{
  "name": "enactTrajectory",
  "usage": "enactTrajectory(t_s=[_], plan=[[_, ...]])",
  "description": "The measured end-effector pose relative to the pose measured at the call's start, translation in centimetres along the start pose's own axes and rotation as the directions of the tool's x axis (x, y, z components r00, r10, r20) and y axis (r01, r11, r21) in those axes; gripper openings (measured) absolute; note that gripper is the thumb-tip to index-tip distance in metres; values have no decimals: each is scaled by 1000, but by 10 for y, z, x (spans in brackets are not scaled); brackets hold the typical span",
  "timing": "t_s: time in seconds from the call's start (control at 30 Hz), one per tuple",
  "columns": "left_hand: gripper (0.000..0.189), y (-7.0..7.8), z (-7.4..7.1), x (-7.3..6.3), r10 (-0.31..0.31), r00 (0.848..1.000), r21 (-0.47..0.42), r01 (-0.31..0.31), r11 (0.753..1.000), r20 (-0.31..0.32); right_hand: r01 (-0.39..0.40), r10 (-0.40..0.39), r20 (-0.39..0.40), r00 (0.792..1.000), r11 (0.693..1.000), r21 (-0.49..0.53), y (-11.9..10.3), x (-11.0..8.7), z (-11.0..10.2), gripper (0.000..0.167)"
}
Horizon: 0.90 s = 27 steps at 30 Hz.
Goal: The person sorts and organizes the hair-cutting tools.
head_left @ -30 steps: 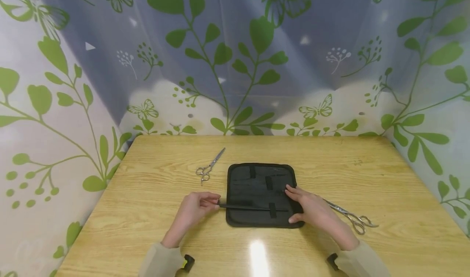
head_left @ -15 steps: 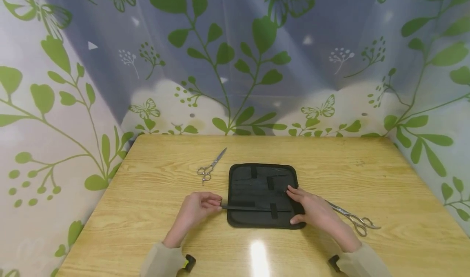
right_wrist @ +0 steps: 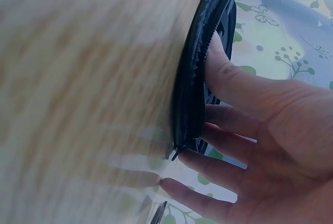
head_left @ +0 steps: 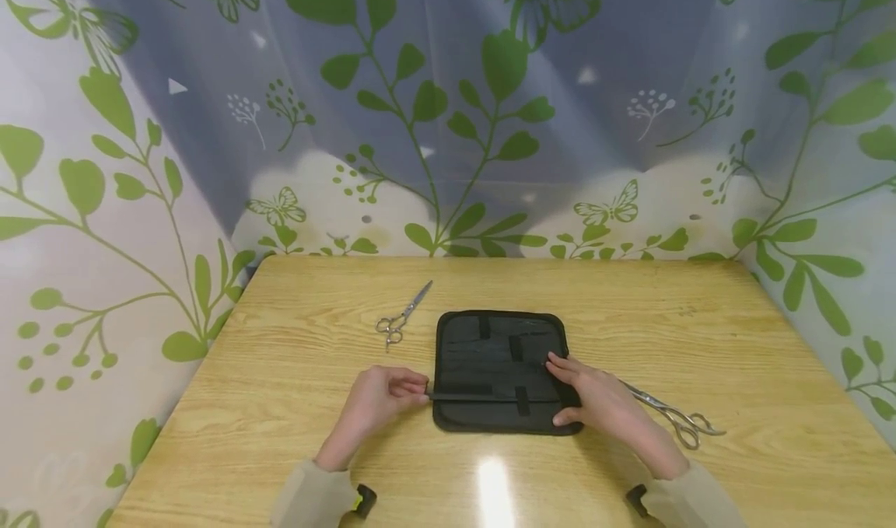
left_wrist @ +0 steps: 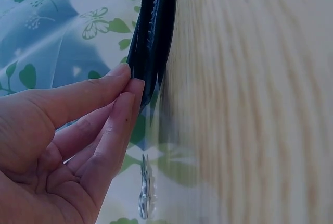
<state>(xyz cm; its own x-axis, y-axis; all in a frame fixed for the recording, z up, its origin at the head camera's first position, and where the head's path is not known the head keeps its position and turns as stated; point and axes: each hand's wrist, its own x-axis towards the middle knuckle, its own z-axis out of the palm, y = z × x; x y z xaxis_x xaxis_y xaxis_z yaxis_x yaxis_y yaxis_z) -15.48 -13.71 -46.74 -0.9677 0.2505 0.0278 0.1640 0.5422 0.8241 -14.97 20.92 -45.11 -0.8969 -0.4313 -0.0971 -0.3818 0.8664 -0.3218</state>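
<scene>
The left hand (head_left: 381, 397) held the end of a slim black item (head_left: 458, 396) between thumb and fingers, at the left edge of an opened-out black case (head_left: 465, 368); the item ran from that pinch across the near part of the case, toward a short black strap (head_left: 522, 400); its far end was too dark to make out. Two further straps showed higher on the inner face; the case itself lay flat on the wood-grain worktop (head_left: 700, 326), near the middle.

The right hand (head_left: 598, 400) stood with its fingers spread and extended, and rested on the right edge of the case, the thumb by the near right corner; the right wrist view showed the thumb against a zip (right_wrist: 221, 18) along the rim.

One pair of scissors (head_left: 394, 330) lay just beyond the left hand, left of the case, finger rings toward the person and blades pointing away; a second pair of scissors (head_left: 675, 417) lay on the right, rings outward, its blades partly hidden behind the right hand; behind the worktop hung a leaf-and-butterfly patterned backdrop (head_left: 448, 147); both forearms wore beige sleeves (head_left: 311, 497).
</scene>
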Motion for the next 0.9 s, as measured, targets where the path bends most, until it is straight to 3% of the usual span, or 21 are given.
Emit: enactTrajectory(t_s=[0.57, 0.9], plan=[[19, 8, 10, 4, 38, 999, 45, -39, 998, 27, -16, 16, 8, 1000, 1000, 8, -3, -2, -2, 87], [19, 15, 12, 5, 66, 998, 93, -66, 994, 0, -14, 14, 2, 1000, 1000, 9, 0, -1, 0, 87]])
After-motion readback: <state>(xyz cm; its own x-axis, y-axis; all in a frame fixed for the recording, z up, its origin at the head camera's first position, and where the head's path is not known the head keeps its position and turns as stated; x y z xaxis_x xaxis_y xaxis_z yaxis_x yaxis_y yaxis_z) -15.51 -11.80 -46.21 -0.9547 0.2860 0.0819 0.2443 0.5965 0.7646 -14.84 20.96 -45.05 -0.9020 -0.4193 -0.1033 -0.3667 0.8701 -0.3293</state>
